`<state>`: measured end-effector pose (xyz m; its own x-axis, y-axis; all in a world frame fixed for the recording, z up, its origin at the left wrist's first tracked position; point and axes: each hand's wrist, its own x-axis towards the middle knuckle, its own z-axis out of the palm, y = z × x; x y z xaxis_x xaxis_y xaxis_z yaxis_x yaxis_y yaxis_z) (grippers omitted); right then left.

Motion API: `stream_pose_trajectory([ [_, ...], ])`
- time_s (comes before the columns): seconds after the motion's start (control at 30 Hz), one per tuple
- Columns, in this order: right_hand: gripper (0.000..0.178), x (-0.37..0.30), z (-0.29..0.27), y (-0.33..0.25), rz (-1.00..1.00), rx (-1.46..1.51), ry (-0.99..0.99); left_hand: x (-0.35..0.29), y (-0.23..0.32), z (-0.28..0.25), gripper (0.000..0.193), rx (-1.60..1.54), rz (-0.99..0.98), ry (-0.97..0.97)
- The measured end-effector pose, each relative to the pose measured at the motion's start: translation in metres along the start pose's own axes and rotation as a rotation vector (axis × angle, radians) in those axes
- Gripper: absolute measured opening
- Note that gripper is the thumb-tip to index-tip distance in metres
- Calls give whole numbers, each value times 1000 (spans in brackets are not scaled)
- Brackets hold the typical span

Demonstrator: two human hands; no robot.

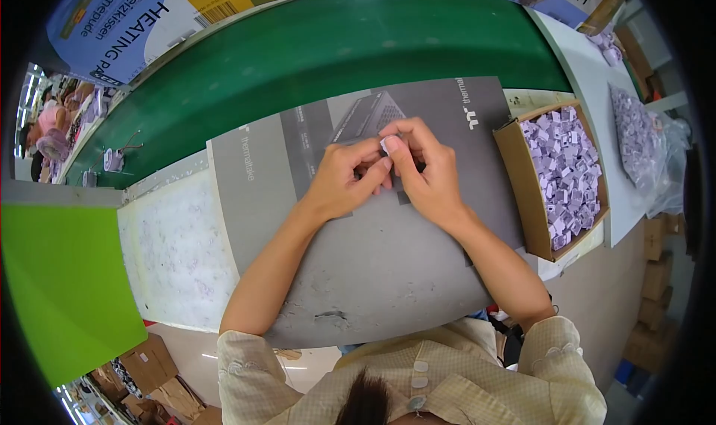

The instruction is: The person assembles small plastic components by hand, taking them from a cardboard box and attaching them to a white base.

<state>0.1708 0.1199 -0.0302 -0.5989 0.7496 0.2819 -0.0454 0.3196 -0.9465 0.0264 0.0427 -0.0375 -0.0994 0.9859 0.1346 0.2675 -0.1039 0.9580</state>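
My two hands meet above a grey printed cardboard sheet (373, 276). Between the thumb and forefinger of my right hand (431, 175) is a small pale plastic part (385, 145), mostly covered by the fingertips. My left hand (339, 179) is closed, its fingertips bent in against those of the right. What the left fingers grip, if anything, is hidden. To the right of my hands stands an open cardboard box (522, 190), filled with small pale-purple plastic pieces (563, 171).
A green conveyor belt (335, 41) runs across the far side, with blue packaging boxes (119, 29) beyond it. A small wired part (113, 159) lies on the belt at left. At right, a clear bag of pale pieces (634, 138) rests on a white surface. A bright green panel (67, 276) is at left.
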Motion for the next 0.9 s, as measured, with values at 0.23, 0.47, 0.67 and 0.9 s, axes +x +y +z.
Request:
stream_pose_trajectory([
  [0.23,14,1,0,0,12,3,-17,0,1,0,13,-28,16,16],
  [0.47,15,2,-1,-4,36,-11,-10,-1,1,0,15,6,13,-1],
  [0.67,16,2,-3,-3,65,-20,-6,0,3,0,18,9,14,-19],
  [0.9,19,2,-5,-2,125,57,-10,1,5,1,21,-26,-8,-19],
])
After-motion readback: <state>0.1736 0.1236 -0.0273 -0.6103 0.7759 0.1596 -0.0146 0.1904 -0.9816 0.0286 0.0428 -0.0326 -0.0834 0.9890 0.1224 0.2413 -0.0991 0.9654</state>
